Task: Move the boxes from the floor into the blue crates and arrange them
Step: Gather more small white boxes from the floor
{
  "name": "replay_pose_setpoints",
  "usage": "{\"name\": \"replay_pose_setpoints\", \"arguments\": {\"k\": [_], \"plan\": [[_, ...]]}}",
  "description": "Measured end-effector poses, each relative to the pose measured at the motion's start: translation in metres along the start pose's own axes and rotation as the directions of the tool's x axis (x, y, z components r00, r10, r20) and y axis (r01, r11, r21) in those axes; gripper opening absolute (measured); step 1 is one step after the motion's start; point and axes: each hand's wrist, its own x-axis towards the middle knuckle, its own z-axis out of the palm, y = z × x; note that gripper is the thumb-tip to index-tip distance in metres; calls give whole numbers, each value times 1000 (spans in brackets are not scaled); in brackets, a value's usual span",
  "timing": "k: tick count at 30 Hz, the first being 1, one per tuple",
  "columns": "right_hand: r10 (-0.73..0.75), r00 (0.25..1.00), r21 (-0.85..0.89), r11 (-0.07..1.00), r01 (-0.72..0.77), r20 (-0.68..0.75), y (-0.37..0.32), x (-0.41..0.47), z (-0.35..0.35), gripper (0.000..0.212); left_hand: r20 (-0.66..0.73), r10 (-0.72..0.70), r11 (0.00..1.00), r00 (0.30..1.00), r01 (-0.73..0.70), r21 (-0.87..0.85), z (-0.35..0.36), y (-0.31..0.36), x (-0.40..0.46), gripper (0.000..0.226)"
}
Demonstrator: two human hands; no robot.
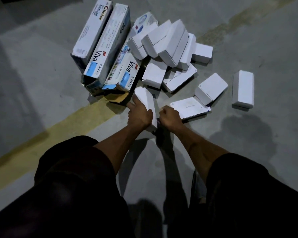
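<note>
Left hand [139,114] curls round a white box [147,103] held off the floor; right hand [170,117] is fisted beside it (whether it grips anything, I cannot tell). Beyond lie the heaped boxes [165,47].

A grey concrete floor [248,40] with a yellow painted stripe [62,127] carries everything: long printed cartons [108,48] left of the grip, heaped white boxes [169,43] beyond it, a flat box [189,107] just right.

White boxes [169,48] heaped on floor, one white box [147,100] tilted upright
</note>
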Motion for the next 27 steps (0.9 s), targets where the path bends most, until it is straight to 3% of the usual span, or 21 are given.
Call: {"name": "replay_pose_setpoints", "arguments": {"k": [2,4,8,10,13,16,18,20,23,27], "plan": [[-32,986,-98,995,16,-166,7,6,-2,29,-25,76,987,997,-72,144,6,-3,2,89],[-60,977,-300,954,-4,-202,11,9,-7,44,-46,98,969,994,-85,230,11,-5,5,89],[-14,1000,-437,899,4,-20,18,16,-13,84,32,58,957,998,-64,285,16,-7,7,96],[31,995,-459,888,16,95,20,23,-12,92,68,34,956,997,-53,289,18,-8,10,98],[32,988,-415,909,34,150,16,23,-9,89,97,22,955,995,-50,293,22,-11,14,96],[-67,993,-396,913,100,96,15,7,-5,69,102,12,957,995,-41,286,26,-14,17,91],[-114,993,-383,918,104,-3,20,-4,-1,49,105,5,957,994,-36,287,27,-12,16,89],[-71,977,-342,940,-2,-200,27,-11,3,38,114,-1,959,993,-31,281,29,-10,15,88],[147,911,-264,928,-262,-386,39,-15,5,58,129,11,962,992,-46,267,35,-9,13,89],[319,903,-55,936,-348,-287,46,-10,9,88,151,23,971,988,-58,231,39,-9,13,89]]}}
